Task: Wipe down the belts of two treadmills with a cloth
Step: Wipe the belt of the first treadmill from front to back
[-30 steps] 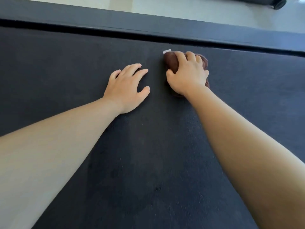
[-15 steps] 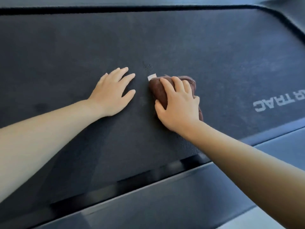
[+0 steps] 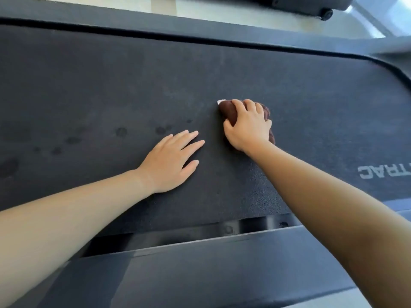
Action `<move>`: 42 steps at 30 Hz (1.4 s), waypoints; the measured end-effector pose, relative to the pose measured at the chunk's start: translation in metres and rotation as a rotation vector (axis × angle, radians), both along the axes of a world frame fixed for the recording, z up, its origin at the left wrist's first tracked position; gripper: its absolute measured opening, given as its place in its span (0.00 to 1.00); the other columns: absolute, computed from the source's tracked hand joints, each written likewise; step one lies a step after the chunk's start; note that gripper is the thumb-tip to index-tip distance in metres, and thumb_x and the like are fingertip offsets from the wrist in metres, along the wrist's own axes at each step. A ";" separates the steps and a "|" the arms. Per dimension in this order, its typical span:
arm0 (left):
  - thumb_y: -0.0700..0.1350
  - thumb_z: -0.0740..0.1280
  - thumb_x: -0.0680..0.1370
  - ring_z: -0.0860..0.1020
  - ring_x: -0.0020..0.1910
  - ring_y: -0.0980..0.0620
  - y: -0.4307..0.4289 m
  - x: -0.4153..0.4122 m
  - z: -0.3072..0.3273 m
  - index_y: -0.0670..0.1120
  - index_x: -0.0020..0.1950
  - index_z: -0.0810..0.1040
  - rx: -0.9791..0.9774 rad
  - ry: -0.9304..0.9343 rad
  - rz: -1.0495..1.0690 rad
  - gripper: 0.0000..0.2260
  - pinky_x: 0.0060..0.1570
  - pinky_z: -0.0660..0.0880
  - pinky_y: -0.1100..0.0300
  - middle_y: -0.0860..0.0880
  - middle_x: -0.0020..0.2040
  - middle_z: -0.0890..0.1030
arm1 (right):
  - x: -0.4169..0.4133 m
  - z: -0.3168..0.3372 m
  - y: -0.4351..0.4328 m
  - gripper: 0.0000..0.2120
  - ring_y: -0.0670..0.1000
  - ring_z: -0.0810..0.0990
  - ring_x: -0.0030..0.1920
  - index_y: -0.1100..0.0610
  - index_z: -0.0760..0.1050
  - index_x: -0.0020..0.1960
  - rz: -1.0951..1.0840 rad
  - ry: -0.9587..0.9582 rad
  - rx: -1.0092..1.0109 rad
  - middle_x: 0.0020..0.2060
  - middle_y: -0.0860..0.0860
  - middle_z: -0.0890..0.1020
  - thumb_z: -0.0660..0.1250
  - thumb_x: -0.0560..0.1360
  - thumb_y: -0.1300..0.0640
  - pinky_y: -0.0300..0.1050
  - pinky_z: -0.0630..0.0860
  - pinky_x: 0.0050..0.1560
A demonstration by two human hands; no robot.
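Observation:
A dark treadmill belt (image 3: 111,81) fills most of the view, with several darker spots on its left half. My right hand (image 3: 246,126) grips a bunched brown cloth (image 3: 228,111) with a small white tag and holds it down on the belt's middle. My left hand (image 3: 171,160) lies flat on the belt just left of the cloth, fingers straight and spread, holding nothing.
The near side rail (image 3: 200,272) runs below the belt, the far side rail (image 3: 200,30) above it. White lettering (image 3: 384,172) marks the belt at the right. Pale floor (image 3: 222,10) and the wheeled base of another machine (image 3: 311,5) lie beyond.
My right hand has slid the cloth away from me, toward the belt's middle and ahead of my left hand. The view has shifted, now showing both rails and the floor.

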State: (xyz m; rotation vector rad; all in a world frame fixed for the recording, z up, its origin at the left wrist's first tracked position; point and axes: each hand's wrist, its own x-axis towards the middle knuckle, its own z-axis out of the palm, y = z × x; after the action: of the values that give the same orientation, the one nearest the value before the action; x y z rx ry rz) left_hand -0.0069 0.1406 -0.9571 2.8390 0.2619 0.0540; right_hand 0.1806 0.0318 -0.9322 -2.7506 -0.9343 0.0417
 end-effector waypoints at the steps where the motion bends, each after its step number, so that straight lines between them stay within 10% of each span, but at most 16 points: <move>1: 0.60 0.43 0.74 0.55 0.76 0.50 0.000 -0.002 0.000 0.51 0.75 0.62 0.002 0.002 -0.004 0.32 0.73 0.50 0.53 0.51 0.77 0.58 | 0.000 0.000 0.000 0.25 0.57 0.60 0.71 0.47 0.63 0.72 -0.001 -0.001 -0.007 0.71 0.51 0.66 0.59 0.76 0.45 0.64 0.63 0.63; 12: 0.55 0.55 0.80 0.51 0.76 0.51 0.034 0.051 0.000 0.52 0.76 0.57 0.015 0.006 0.148 0.25 0.73 0.47 0.50 0.52 0.78 0.55 | -0.043 0.001 -0.043 0.28 0.54 0.57 0.73 0.46 0.59 0.74 0.113 0.009 -0.045 0.74 0.49 0.61 0.59 0.76 0.44 0.63 0.63 0.64; 42: 0.59 0.52 0.75 0.54 0.75 0.56 0.144 0.196 -0.006 0.55 0.73 0.63 0.033 -0.080 0.327 0.27 0.72 0.49 0.51 0.55 0.75 0.59 | 0.206 0.001 0.195 0.26 0.57 0.61 0.71 0.49 0.64 0.72 0.104 0.005 0.031 0.71 0.54 0.66 0.59 0.75 0.45 0.63 0.62 0.64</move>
State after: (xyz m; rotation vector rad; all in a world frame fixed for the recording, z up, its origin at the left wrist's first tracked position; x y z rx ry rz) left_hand 0.1891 0.2845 -0.9631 2.7878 0.7093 0.2412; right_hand 0.3867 0.2271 -0.9314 -2.6704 -1.0672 0.0514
